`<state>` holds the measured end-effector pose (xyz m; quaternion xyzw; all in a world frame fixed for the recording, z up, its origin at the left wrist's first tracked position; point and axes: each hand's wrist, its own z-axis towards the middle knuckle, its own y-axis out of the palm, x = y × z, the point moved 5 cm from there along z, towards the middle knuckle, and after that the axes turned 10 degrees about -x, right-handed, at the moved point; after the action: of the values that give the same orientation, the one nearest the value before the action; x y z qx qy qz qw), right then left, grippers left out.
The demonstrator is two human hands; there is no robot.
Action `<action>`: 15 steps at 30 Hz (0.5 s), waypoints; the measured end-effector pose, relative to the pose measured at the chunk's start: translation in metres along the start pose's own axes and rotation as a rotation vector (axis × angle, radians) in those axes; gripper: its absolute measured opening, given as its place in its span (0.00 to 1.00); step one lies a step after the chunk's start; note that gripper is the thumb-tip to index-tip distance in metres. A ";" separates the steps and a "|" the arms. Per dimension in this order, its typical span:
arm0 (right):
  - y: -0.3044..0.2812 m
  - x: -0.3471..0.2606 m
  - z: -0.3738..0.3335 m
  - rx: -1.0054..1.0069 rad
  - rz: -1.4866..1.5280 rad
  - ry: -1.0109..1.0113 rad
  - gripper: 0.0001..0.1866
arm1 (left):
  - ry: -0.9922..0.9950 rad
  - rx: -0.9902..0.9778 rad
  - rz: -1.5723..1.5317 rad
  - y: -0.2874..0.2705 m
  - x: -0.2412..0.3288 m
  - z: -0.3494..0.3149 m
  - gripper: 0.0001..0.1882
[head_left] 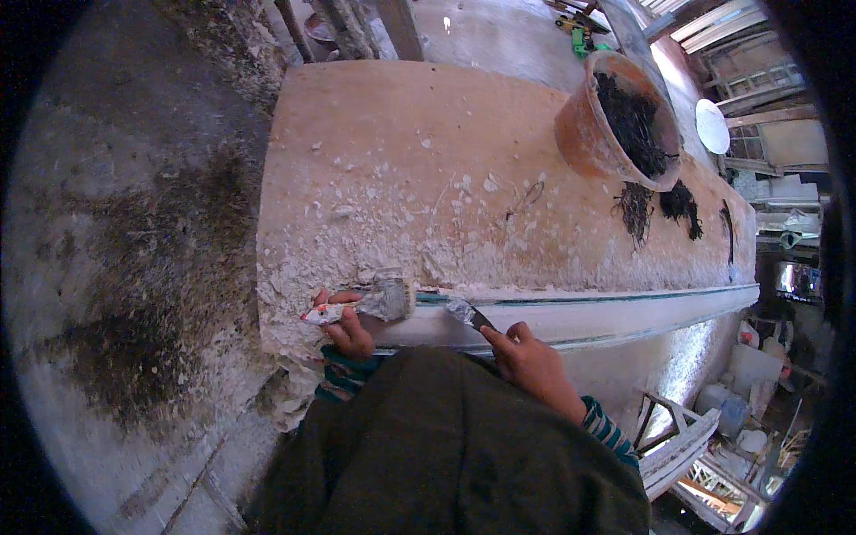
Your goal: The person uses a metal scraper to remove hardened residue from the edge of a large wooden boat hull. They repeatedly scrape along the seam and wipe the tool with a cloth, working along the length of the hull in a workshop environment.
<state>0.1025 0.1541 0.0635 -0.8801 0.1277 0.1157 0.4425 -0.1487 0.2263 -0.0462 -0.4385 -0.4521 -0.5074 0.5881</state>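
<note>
My left hand (351,337) is closed around the pale handle of a wide flat paintbrush (385,300), whose bristle end points right. Plaster-like white stuff coats the brush. My right hand (532,364) grips a small putty knife (470,314), its blade smeared with white and tilted toward the upper left. Both tools are over a long white moulding (588,318) with dark green edges, which runs along the near side of a wooden board (374,116). Whether the blade touches the moulding, I cannot tell.
White flakes and crumbs (348,236) cover much of the board. An orange-brown bucket (578,125) of black fibres stands at the far right, with loose fibre clumps (635,212) beside it. A wooden frame (682,450) is at lower right. Stained floor (134,267) extends left.
</note>
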 end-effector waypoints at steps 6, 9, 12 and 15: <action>0.024 -0.012 -0.012 0.043 0.075 0.134 0.23 | 0.039 -0.082 -0.017 0.004 -0.001 0.001 0.23; 0.029 -0.026 -0.013 0.118 0.212 0.212 0.21 | 0.057 -0.122 0.033 0.004 0.005 0.004 0.21; 0.046 -0.025 -0.010 0.211 0.228 0.250 0.20 | 0.115 -0.157 -0.004 0.004 0.001 0.006 0.19; 0.052 -0.001 -0.017 0.348 0.254 0.195 0.20 | 0.109 -0.155 -0.018 0.003 -0.011 0.003 0.17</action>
<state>0.0866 0.1109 0.0349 -0.7746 0.2974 0.0612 0.5548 -0.1469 0.2313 -0.0565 -0.4504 -0.3827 -0.5690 0.5718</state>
